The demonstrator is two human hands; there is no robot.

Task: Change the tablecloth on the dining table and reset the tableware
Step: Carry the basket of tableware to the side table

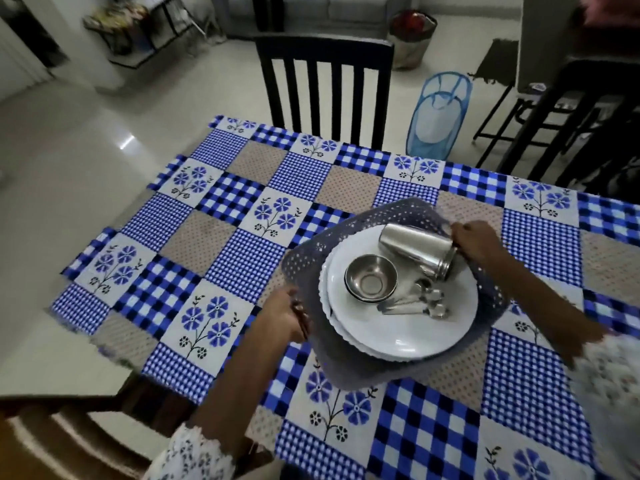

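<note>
A blue, white and beige patchwork tablecloth (221, 258) covers the dining table. On it lies a stack of grey perforated placemats (304, 265) under a pile of white plates (415, 334). On the top plate sit nested steel bowls (370, 277), a steel tumbler (415, 249) lying on its side, and several spoons (420, 303). My left hand (285, 315) grips the mats' left edge. My right hand (474, 242) grips the mats' far right edge, beside the tumbler's mouth.
A dark slatted chair (323, 88) stands at the table's far side. Behind it on the floor are a blue mesh hamper (438, 116) and a basket. Dark furniture (568, 109) is at the right. A wooden chair (69, 434) is near left.
</note>
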